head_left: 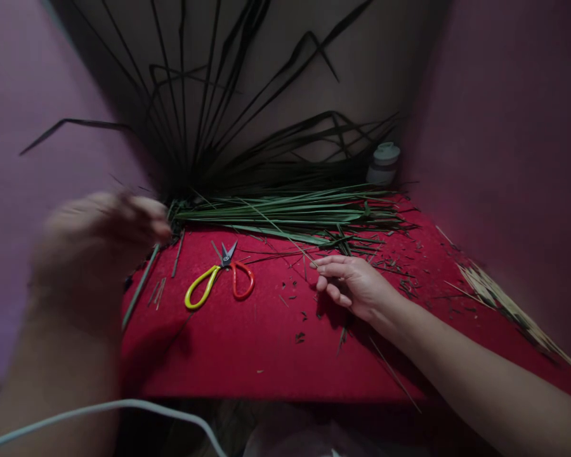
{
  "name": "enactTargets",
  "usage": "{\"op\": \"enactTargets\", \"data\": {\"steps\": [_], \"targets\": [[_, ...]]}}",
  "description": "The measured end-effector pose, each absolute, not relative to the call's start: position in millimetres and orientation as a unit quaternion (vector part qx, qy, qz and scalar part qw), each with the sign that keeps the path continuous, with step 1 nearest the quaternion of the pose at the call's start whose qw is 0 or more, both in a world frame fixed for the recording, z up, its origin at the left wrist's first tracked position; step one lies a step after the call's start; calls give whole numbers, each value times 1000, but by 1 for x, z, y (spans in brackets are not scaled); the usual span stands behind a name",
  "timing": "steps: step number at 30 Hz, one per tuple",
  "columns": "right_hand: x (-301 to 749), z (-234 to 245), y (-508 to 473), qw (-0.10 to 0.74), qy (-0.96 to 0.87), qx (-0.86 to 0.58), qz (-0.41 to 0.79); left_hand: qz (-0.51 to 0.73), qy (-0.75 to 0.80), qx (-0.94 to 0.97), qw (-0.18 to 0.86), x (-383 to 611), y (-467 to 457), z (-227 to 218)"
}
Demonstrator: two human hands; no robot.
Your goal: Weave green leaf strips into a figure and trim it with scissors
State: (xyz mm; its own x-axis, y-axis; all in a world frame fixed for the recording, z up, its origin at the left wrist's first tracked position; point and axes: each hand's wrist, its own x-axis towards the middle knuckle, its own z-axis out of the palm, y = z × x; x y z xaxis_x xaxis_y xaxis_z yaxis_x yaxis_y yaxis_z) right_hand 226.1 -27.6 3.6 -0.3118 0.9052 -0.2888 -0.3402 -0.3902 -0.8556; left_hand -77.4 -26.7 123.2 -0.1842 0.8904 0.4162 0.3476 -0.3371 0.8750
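My right hand [354,282] is over the middle of the red cloth. Its thumb and forefinger pinch a thin leaf rib [280,230], which slants up and left across the green leaves; the other fingers are loosely curled. Smeared by motion, my left hand [102,231] is raised over the left side of the table, and I cannot make out its fingers or anything in them. Between the hands lies a pair of scissors [226,261], blades slightly apart, with one yellow and one red handle. Behind them is a bundle of long green leaf strips [285,216].
Dark palm-like fronds [209,127] fan up against the back wall. A lidded white container [384,164] stands at the back right. Pale stripped ribs [499,301] lie along the right edge. Leaf scraps dot the red cloth [228,355]. A white cable [124,404] crosses the lower left.
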Motion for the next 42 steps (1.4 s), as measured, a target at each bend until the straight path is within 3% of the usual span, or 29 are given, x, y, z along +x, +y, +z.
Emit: {"op": "enactTargets", "data": {"steps": [3, 4, 6, 8, 12, 24, 28, 35, 42], "targets": [[225, 4, -29, 429, -357, -373, 741, 139, 508, 715, 459, -33, -42, 94], [225, 5, -30, 430, -358, -361, 746, 103, 506, 715, 472, -20, -42, 85], [224, 6, -31, 427, -360, -342, 756, 208, 551, 663, 462, 3, -36, 69], [222, 8, -32, 417, -361, -331, 765, 309, 549, 560, 539, 20, -25, 55], [220, 9, -34, 390, -373, -327, 776, 395, 493, 475, 612, 36, -6, 39], [222, 1, -29, 302, -365, -312, 824, 545, 469, 461, 521, 2, 17, 47], [220, 1, -29, 306, -355, -320, 823, 547, 466, 459, 522, 1, 14, 47], [220, -1, -30, 287, -359, -315, 830, 446, 491, 462, 588, 24, 0, 39], [220, 3, -33, 269, -376, -352, 814, 496, 465, 449, 580, 8, 14, 32]]}}
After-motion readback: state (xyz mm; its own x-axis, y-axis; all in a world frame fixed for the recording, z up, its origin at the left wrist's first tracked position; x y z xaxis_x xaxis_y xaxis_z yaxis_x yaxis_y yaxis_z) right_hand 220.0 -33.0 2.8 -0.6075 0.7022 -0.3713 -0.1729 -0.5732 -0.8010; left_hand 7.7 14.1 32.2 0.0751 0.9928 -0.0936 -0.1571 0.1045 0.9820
